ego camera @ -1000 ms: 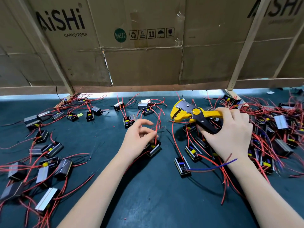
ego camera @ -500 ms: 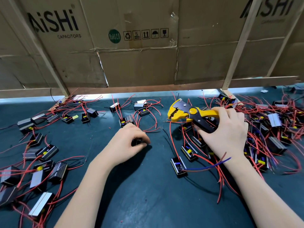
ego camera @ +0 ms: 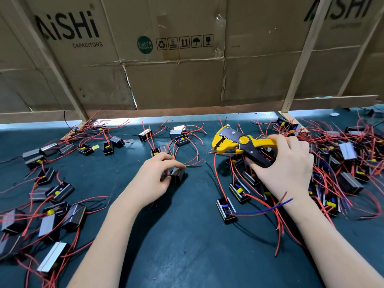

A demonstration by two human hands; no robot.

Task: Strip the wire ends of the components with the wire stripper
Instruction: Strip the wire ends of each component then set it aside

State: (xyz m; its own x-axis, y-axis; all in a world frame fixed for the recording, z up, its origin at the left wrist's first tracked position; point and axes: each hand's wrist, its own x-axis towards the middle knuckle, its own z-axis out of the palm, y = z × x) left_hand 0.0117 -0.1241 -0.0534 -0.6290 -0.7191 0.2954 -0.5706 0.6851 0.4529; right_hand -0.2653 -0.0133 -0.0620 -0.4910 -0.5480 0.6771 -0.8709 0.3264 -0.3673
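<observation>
Left hand [ego camera: 153, 179] now pinches a component [ego camera: 177, 175] upright; right hand [ego camera: 286, 169] grips the wire stripper [ego camera: 234, 142].

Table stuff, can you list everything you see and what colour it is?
components: many, uncounted; black and silver boxes; strewn left, middle and right on the table
wires: many, mostly red, one blue; trailing from the components
wire stripper: one, yellow and black; above the table right of centre
table: one, dark teal; underneath everything
cardboard boxes: several, brown; along the back
left hand: grips one component
right hand: holds the wire stripper's handles
</observation>
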